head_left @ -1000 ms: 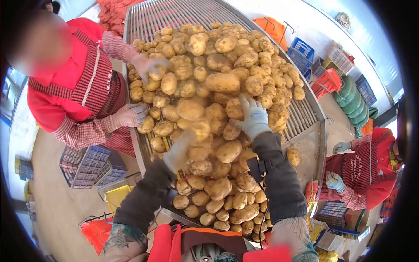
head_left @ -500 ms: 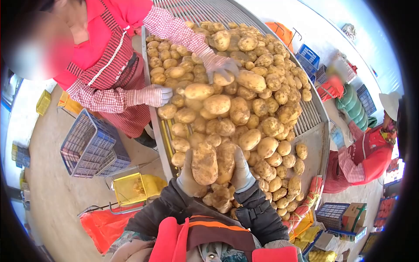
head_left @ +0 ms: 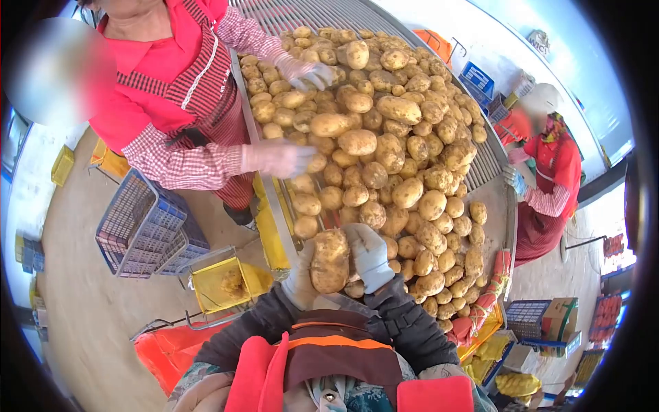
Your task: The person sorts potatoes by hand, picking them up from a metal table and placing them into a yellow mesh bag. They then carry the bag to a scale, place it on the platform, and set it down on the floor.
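A large, soil-smeared potato (head_left: 330,261) is held up at the near end of the sorting table. My gloved left hand (head_left: 299,280) is closed around its left and lower side. Against its right side curls my gloved right hand (head_left: 371,257), knuckles upward and fingers bent inward; part of its grip is hidden. Just beyond both hands lies a thick heap of potatoes (head_left: 408,193), some smooth, some caked with dirt.
Across the heap at left, a co-worker reaches in with two gloved hands (head_left: 278,158). The metal table rim (head_left: 274,199) runs along the left. Blue crates (head_left: 141,226) and a yellow bin (head_left: 230,281) stand left. Another person (head_left: 549,185) is at the right.
The second large potato by my right hand and the knobbly one below are no longer visible. My right hand has turned inward. The co-worker's hands have drawn apart; the person at right has shifted.
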`<action>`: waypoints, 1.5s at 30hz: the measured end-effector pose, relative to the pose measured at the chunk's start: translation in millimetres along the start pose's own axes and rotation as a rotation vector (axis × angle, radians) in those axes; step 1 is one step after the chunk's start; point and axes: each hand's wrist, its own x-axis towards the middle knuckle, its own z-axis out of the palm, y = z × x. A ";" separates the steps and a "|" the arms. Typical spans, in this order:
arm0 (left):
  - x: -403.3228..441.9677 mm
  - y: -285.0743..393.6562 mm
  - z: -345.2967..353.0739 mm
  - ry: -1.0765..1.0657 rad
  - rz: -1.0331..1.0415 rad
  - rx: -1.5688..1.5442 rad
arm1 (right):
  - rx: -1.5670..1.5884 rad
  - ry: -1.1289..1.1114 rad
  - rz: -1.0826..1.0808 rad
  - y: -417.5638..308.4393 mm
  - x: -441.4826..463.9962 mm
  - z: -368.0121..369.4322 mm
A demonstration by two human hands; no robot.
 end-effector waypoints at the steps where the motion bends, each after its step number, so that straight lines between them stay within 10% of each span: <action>1: 1.4 0.6 1.2 0.000 -0.024 0.011 | 0.002 0.007 0.000 2.9 -1.7 -3.6; 6: 2.2 8.9 19.0 -0.062 -0.103 -0.043 | 0.473 -0.066 0.083 -9.9 -19.9 -16.1; 10: 9.4 4.0 6.4 -0.022 -0.169 -0.140 | 0.033 -0.027 0.001 -8.4 -18.2 -13.2; 16: 17.3 7.7 11.0 -0.144 -0.125 -0.134 | 0.495 -0.009 0.321 1.6 -12.5 -26.6; 22: 17.8 0.9 6.9 0.000 -0.072 -0.082 | -0.040 0.073 -0.056 -7.1 -8.2 -16.0; 23: 17.8 1.2 8.7 0.003 -0.073 -0.081 | 0.184 0.079 0.239 -14.7 -6.5 -17.7; 32: 22.2 6.4 37.1 -0.036 -0.015 0.046 | 0.498 0.123 0.149 16.4 -6.1 -37.5; 34: 20.9 9.6 45.2 -0.162 0.142 0.617 | 0.269 -0.156 0.000 3.3 -10.4 -38.9; 38: 29.5 -7.0 38.4 -0.181 0.179 0.695 | 0.449 -0.331 0.125 -5.1 -7.7 -45.1; 45: 54.2 -26.7 35.5 -0.116 0.510 1.404 | 0.290 -0.006 0.175 -8.5 2.8 -50.4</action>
